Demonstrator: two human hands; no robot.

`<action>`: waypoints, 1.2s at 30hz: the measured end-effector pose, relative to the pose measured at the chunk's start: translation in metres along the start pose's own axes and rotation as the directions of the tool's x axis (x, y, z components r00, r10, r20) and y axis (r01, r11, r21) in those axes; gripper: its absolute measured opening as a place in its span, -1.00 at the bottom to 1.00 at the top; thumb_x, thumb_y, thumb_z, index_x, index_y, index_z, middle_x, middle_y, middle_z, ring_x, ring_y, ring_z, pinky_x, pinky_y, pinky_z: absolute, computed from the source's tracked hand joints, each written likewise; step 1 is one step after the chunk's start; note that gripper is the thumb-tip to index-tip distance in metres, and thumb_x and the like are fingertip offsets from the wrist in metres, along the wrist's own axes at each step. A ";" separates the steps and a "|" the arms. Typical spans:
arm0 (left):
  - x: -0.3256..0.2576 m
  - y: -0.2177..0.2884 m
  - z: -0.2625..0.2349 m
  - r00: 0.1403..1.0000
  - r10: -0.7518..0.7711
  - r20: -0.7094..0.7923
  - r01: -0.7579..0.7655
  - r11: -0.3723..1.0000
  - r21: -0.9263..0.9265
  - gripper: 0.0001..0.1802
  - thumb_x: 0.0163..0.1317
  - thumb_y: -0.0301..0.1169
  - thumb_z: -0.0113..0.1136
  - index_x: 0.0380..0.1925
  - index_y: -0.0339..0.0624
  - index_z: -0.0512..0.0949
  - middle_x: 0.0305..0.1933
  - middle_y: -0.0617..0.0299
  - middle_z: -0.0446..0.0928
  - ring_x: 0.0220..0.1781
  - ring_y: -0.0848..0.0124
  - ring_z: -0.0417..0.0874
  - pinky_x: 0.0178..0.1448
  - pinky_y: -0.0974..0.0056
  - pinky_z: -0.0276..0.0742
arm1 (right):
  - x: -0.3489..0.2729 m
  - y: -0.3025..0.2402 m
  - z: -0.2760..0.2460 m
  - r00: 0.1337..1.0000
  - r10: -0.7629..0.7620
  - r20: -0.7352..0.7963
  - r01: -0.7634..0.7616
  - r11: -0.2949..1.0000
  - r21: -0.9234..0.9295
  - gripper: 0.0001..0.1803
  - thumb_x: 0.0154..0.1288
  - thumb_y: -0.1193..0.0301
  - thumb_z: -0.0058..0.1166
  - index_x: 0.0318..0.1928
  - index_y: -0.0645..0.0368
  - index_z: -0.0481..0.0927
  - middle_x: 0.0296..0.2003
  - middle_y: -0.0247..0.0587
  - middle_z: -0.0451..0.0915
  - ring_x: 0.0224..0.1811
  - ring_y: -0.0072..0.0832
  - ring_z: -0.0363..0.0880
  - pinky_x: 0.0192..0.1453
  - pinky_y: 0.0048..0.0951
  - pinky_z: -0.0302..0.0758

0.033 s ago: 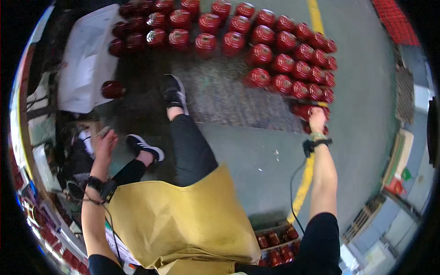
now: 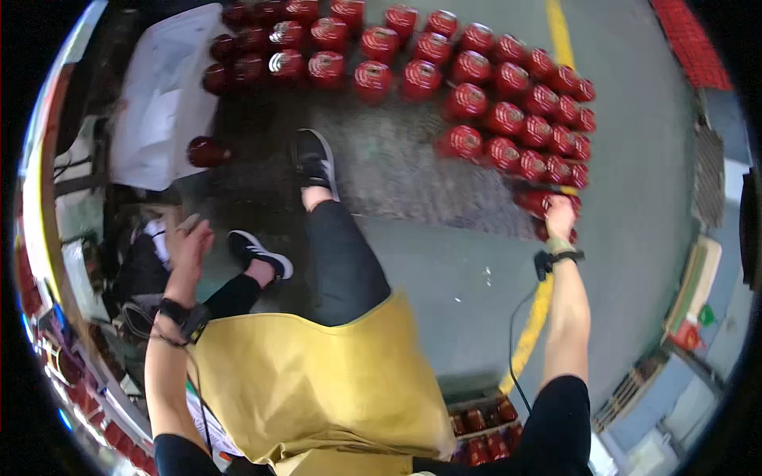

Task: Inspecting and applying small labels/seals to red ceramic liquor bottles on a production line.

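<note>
Far out at the right, my right hand (image 2: 560,218) is closed on a glossy dark red, rounded jar-like piece (image 2: 536,201) at the near end of the rows. The hand hides part of this piece, and its fingertips are hard to see. Another red piece (image 2: 543,231) shows partly beside the wrist. At the left, my left hand (image 2: 189,247) is raised with curled fingers and a small greyish piece (image 2: 189,223) at their tips, too blurred to name. Beyond it, a single red piece (image 2: 208,151) lies on its side. Both wrists carry black straps with cables.
Many similar red pieces (image 2: 464,101) stand in rows along the far side and right, on a dark, worn sheet (image 2: 397,166). A white bin (image 2: 163,103) is at far left. A yellow line (image 2: 533,325) runs along the green floor. Crates of red pieces (image 2: 482,444) sit near my right side.
The whole view has shifted slightly, so the scene sits a little further right. My right hand remains at the same red piece. The left hand is still raised.
</note>
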State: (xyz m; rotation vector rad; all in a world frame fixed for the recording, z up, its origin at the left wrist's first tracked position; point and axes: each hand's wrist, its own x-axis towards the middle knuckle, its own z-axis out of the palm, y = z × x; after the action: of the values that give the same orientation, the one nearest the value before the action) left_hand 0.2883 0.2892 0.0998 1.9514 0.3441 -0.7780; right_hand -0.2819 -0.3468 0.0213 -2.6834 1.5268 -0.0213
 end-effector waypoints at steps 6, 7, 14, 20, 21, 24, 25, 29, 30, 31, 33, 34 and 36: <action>0.082 -0.022 0.003 0.985 0.130 -0.110 -0.116 0.986 0.123 -0.24 0.08 -0.22 0.58 0.21 -0.25 0.42 0.06 0.07 0.55 -0.09 0.43 0.61 -0.13 0.38 0.52 | 0.001 -0.007 -0.038 0.992 0.128 0.015 -0.129 0.979 0.158 -0.79 0.40 0.44 -0.02 -0.09 0.24 0.63 -0.15 -0.01 0.63 -0.11 -0.12 0.63 0.06 -0.15 0.56; 0.098 -0.028 0.010 0.960 0.199 -0.195 -0.155 0.963 0.219 -0.16 0.03 -0.19 0.61 0.23 -0.34 0.40 0.13 0.01 0.55 0.04 0.34 0.60 0.04 0.28 0.52 | -0.002 -0.016 -0.045 0.969 0.235 0.078 -0.246 0.880 0.406 -0.79 0.44 0.41 -0.01 -0.08 0.27 0.60 -0.17 -0.03 0.61 -0.11 -0.18 0.61 0.06 -0.18 0.55; 0.200 -0.039 0.061 0.848 0.446 -0.287 -0.450 0.891 0.056 0.14 -0.30 -0.25 0.77 0.29 -0.40 0.31 0.23 -0.06 0.50 0.26 0.16 0.56 0.35 0.14 0.45 | -0.075 -0.125 -0.097 0.990 -0.093 0.105 0.057 0.951 0.303 -0.82 0.55 0.46 -0.05 -0.09 0.36 0.54 -0.16 0.00 0.60 -0.09 -0.18 0.56 0.09 -0.25 0.47; 0.221 -0.019 0.098 0.746 0.443 -0.496 -0.528 0.849 -0.036 0.01 -0.28 -0.30 0.75 0.22 -0.35 0.39 0.22 0.02 0.53 0.22 0.20 0.60 0.29 0.19 0.51 | -0.114 -0.214 -0.147 0.972 -0.020 0.234 -0.090 0.889 0.449 -0.86 0.55 0.51 -0.10 -0.20 0.31 0.49 -0.16 -0.16 0.57 -0.12 -0.42 0.52 0.06 -0.40 0.45; 0.219 -0.016 0.099 0.752 0.417 -0.510 -0.513 0.856 -0.056 0.01 -0.28 -0.30 0.75 0.22 -0.35 0.39 0.22 0.02 0.53 0.22 0.20 0.60 0.29 0.19 0.51 | -0.116 -0.227 -0.155 0.963 0.019 0.269 -0.159 0.844 0.513 -0.85 0.55 0.52 -0.11 -0.23 0.29 0.48 -0.15 -0.20 0.56 -0.12 -0.48 0.50 0.04 -0.44 0.45; 0.196 -0.002 0.085 0.851 0.318 -0.419 -0.387 0.918 -0.089 -0.07 -0.20 -0.32 0.72 0.19 -0.33 0.41 0.11 0.09 0.59 0.12 0.27 0.64 0.22 0.19 0.54 | -0.116 -0.269 -0.179 0.965 -0.028 0.262 -0.135 0.801 0.584 -0.85 0.56 0.50 -0.10 -0.22 0.27 0.48 -0.14 -0.23 0.56 -0.14 -0.53 0.49 0.01 -0.46 0.48; 0.181 0.006 0.080 0.837 0.355 -0.417 -0.430 0.898 -0.098 -0.07 -0.20 -0.32 0.72 0.19 -0.33 0.41 0.11 0.09 0.59 0.12 0.27 0.64 0.22 0.19 0.54 | -0.117 -0.285 -0.185 0.964 -0.048 0.262 -0.139 0.747 0.650 -0.85 0.56 0.50 -0.11 -0.22 0.26 0.48 -0.14 -0.23 0.56 -0.15 -0.54 0.50 -0.01 -0.46 0.49; 0.057 0.043 0.061 0.913 0.397 -0.087 -0.398 0.829 -0.393 -0.22 -0.04 -0.38 0.64 0.18 -0.28 0.45 0.08 0.21 0.60 0.07 0.35 0.65 0.21 0.22 0.53 | -0.119 -0.346 -0.222 0.965 -0.201 0.168 -0.034 0.540 0.841 -0.85 0.58 0.50 -0.12 -0.20 0.26 0.49 -0.17 -0.21 0.58 -0.14 -0.53 0.54 -0.04 -0.47 0.53; 0.016 0.057 0.054 0.919 0.383 0.092 -0.293 0.820 -0.493 -0.28 0.03 -0.36 0.58 0.18 -0.27 0.45 0.09 0.22 0.60 0.08 0.37 0.64 0.21 0.21 0.53 | -0.122 -0.360 -0.234 0.966 -0.201 0.164 -0.039 0.514 0.857 -0.85 0.58 0.52 -0.12 -0.19 0.26 0.49 -0.18 -0.20 0.59 -0.16 -0.52 0.56 -0.03 -0.46 0.53; -0.030 0.069 0.049 0.869 0.417 0.266 -0.194 0.783 -0.591 -0.34 0.11 -0.34 0.52 0.19 -0.25 0.45 0.10 0.24 0.60 0.09 0.39 0.63 0.21 0.20 0.53 | -0.127 -0.373 -0.247 0.967 -0.206 0.149 -0.034 0.479 0.877 -0.86 0.57 0.53 -0.13 -0.18 0.26 0.50 -0.19 -0.19 0.59 -0.18 -0.52 0.57 -0.02 -0.45 0.53; -0.116 0.093 0.044 0.833 0.389 0.394 -0.075 0.784 -0.616 -0.39 0.19 -0.27 0.46 0.18 -0.24 0.46 0.10 0.24 0.59 0.11 0.41 0.62 0.21 0.20 0.55 | -0.135 -0.396 -0.276 0.947 -0.298 0.121 0.020 0.428 0.903 -0.87 0.56 0.54 -0.12 -0.20 0.26 0.48 -0.19 -0.14 0.60 -0.19 -0.48 0.59 -0.01 -0.44 0.55; -0.155 0.103 0.037 0.772 0.373 0.515 -0.029 0.830 -0.557 -0.36 0.18 -0.25 0.48 0.20 -0.24 0.44 0.09 0.24 0.59 0.12 0.41 0.62 0.23 0.20 0.54 | -0.141 -0.406 -0.288 0.921 -0.389 0.025 0.097 0.291 0.952 -0.86 0.56 0.52 -0.12 -0.21 0.26 0.48 -0.18 -0.12 0.61 -0.19 -0.47 0.60 -0.02 -0.43 0.56; -0.223 0.115 0.035 0.694 0.311 0.650 -0.029 0.914 -0.406 -0.26 0.14 -0.21 0.52 0.24 -0.25 0.40 0.09 0.22 0.58 0.13 0.41 0.60 0.27 0.19 0.53 | -0.155 -0.422 -0.312 0.877 -0.477 -0.062 0.155 0.159 0.975 -0.85 0.57 0.49 -0.10 -0.22 0.26 0.47 -0.14 -0.08 0.62 -0.17 -0.46 0.60 -0.01 -0.41 0.56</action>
State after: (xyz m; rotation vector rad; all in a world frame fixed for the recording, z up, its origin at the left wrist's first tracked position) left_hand 0.1681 0.2209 0.3120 1.1825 -0.1645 -1.1736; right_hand -0.0113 -0.0113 0.3577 -1.7040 0.4137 -0.4607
